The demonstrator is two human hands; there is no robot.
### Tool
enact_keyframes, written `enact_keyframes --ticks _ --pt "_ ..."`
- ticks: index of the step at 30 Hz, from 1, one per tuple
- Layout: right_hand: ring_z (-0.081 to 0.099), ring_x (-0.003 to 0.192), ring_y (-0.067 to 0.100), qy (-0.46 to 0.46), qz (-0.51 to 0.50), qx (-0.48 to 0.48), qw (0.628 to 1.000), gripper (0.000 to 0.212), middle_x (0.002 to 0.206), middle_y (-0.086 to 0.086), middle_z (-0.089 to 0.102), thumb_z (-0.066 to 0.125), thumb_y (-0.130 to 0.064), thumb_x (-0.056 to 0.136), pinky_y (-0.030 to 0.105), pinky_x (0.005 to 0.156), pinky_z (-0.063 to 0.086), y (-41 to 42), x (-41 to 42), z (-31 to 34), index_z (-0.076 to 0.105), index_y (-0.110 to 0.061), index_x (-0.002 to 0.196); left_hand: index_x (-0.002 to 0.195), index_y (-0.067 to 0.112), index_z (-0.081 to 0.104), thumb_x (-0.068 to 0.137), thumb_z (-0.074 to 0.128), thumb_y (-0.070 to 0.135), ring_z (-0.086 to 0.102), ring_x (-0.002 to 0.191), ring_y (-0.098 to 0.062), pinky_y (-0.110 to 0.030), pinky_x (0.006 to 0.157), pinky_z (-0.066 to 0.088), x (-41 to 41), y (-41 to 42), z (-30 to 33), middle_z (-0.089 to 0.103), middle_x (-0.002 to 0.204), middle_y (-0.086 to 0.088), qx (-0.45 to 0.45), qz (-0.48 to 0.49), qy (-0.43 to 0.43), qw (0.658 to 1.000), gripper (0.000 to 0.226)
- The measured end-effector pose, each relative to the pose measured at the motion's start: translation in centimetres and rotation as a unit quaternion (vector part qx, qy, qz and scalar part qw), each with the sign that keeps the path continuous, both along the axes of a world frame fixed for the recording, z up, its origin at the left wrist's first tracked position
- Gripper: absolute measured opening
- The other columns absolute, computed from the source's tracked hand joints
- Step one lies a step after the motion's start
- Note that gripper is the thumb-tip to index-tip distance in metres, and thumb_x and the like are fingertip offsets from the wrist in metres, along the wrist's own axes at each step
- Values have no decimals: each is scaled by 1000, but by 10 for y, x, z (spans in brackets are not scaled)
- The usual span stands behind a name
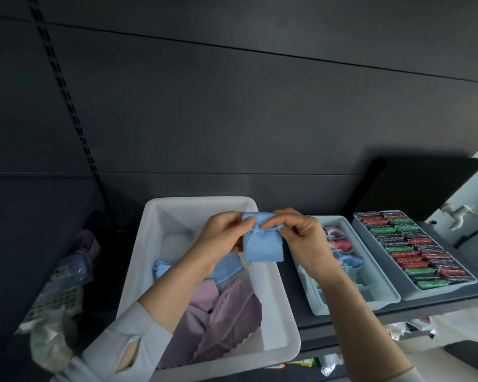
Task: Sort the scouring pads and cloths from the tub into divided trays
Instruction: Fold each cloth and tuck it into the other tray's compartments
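Fold step | left hand (226,232) and right hand (295,235) pinch small blue waffle-textured cloth (262,245) above white plastic tub (273,307) | likely compacting it for the grey divided tray (340,306)

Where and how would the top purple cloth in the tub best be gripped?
Pinch the purple cloth at its raised zigzag edge, coming from above on the side toward the tub's right wall. That edge lies uppermost and free, while the cloth's other side runs under the left forearm. Both the left hand and right hand now pinch the blue cloth.
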State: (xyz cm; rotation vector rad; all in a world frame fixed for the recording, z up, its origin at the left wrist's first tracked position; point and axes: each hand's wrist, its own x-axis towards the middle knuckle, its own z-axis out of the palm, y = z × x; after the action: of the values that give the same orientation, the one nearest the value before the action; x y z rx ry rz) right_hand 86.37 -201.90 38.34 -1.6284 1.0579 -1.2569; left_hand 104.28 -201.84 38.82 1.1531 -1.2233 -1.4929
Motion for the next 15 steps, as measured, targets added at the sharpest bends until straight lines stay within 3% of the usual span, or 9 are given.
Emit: enact_keyframes --ticks 4,7,9,12,15 --pt "64 98 18 -54 -13 35 998 47 102 6 69 41 18 88 30 87 49 3 2 -1 75 -14 86 95 16 68 92 64 9 65 75 -12 -29 67 55 0 -1 -7 69 85 -1 -36 25 7 999 9" --pt "64 97 21 -138 12 140 980 24 106 8 67 49 -11 98 37 85 52 10 6 0 64 -20 116 95 22 69 89 66 5 64 79 -17 -38 70 56 2 -3 -12 68 89 0 -83 36 -15 996 18" --pt "66 101 23 -89 29 177 980 25 112 8 67 60 -22 96 41 85 57 14 8 -3 62 -23 121 91 26 70 88 66 2 65 82 -18 -38 71 57 3 -4 -14 69 90 5 -130 46 -59 989 25" --pt "69 96 18 -87 13 160 983 26 109 10 70 57 -5 95 36 75 60 16 11 -11 64 -12 120 86 28 73 84 64 -6 66 83 -11 -23 70 51 4 -3 -15 69 93 8 -168 55 -73 982 34" --pt "71 90 16 -128 -13 149 980 25 101 5 74 54 4 94 25 69 56 14 10 -16 67 -5 114 94 31 75 85 58 -9 67 96 -12 -24 79 55 2 -1 -17 67 106 2 -148 50 -65 986 44"
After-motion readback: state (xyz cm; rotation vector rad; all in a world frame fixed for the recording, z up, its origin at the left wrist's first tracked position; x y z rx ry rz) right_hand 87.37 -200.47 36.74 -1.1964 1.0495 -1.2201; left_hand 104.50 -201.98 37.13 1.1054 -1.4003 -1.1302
